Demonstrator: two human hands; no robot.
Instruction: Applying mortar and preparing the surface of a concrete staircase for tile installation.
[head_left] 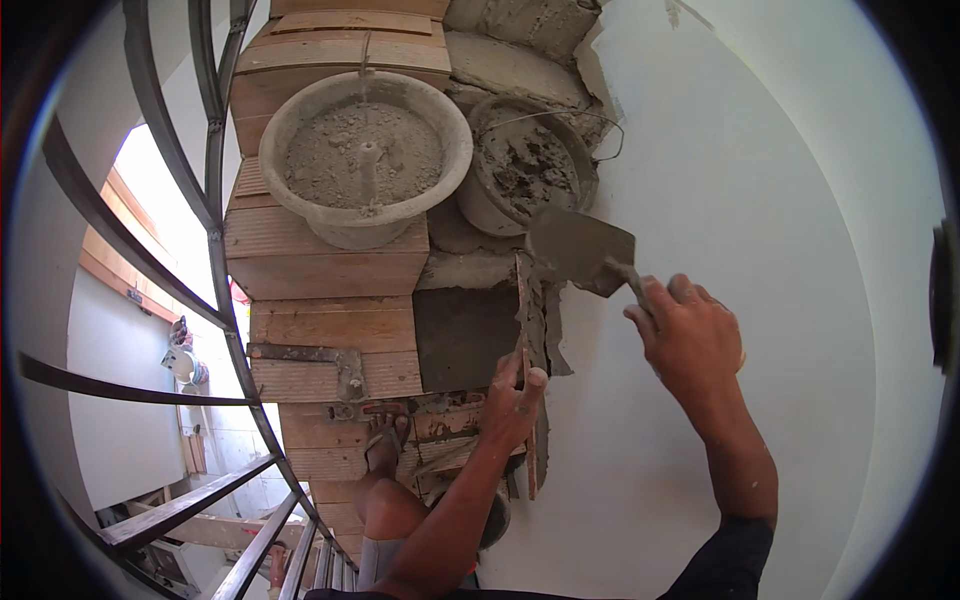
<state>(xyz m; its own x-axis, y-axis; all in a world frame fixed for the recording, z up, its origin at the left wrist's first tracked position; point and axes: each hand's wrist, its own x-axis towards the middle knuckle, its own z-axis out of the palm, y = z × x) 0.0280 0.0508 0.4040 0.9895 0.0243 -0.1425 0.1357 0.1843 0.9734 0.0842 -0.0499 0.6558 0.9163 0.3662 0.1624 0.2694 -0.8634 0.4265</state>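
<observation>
My right hand (695, 335) grips the handle of a trowel (582, 250), its blade coated with grey mortar and held beside the bucket's near rim. My left hand (512, 405) is closed round a thin tile (531, 450) stood on edge along the wall side of the stairs. The tile shows almost edge-on, so its faces are mostly hidden. Left of it lies a dark, smoothed mortar bed (465, 338) on a step. Ahead stands a mortar-smeared bucket (490, 205) with a wire handle, holding wet grey mix.
A wide basin (278, 185) of dry, crumbly grey mix sits on the wood-look steps (320, 245). A metal square (300, 353) lies on a nearer step, above my foot (383, 445). Metal railing (216, 240) runs along the left; a white wall (740, 180) rises at right.
</observation>
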